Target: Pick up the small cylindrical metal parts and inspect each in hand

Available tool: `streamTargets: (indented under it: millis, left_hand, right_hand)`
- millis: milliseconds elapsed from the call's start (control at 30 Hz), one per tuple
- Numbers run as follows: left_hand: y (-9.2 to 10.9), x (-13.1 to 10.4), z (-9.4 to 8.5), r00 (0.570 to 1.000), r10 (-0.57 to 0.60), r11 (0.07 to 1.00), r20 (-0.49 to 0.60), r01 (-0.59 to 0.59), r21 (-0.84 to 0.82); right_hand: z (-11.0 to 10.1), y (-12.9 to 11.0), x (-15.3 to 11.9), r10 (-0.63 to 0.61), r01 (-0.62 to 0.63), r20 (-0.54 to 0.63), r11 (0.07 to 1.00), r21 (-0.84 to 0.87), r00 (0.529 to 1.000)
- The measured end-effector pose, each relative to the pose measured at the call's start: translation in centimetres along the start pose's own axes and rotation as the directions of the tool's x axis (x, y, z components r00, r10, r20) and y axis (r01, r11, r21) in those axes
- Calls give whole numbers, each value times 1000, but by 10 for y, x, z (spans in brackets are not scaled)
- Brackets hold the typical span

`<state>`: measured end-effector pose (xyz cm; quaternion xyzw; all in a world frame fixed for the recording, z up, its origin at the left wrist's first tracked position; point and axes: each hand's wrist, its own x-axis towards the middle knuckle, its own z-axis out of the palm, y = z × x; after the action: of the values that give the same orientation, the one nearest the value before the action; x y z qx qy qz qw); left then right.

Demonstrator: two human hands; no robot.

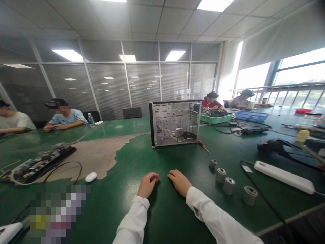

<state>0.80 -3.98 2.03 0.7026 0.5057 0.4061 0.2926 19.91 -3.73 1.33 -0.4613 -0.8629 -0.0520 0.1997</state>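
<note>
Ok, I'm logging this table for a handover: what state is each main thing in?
Left hand: loosely curled, no object visible
Right hand: palm down, no object visible
Computer case: upright, interior exposed
Screwdriver: lying flat
Nearest metal cylinder: standing on end
Water bottle: upright
Green basket: holding parts

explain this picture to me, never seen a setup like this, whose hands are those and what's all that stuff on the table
There is no robot here, just a person wearing a camera on their head, so this one picture looks forward and down past their own white sleeves. The left hand has its fingers curled; the right hand is beside it, palm down. I can see nothing held in either. On the green table ahead stands an open computer case, with a screwdriver by its right side. Four metal cylinders stand to the right of the hands. Other people sit farther off around the table.
</note>
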Motion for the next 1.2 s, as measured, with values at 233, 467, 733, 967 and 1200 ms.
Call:
streamTargets:
  millis: [233,467,733,967,1200]
  left_hand:
    - [-3,1,1,1000,12,1000,7,-12,4]
    - [-3,2,1,1000,3,1000,14,-3,3]
    - [2,1,-1,1000,-14,1000,1,14,-12]
    - [0,1,0,1000,-15,1000,-2,15,-18]
    - [4,0,-2,1000,-25,1000,-1,25,-18]
  right_hand:
    - [-27,8,-42,-52,51,-17,997,-66,998]
    - [-93,84,-122,336,-410,-375,901,-139,864]
    - [-108,116,-150,432,-499,-329,852,-156,840]
    - [-103,116,-149,408,-467,-293,867,-172,865]
    - [-109,112,-158,418,-502,-318,826,-257,851]
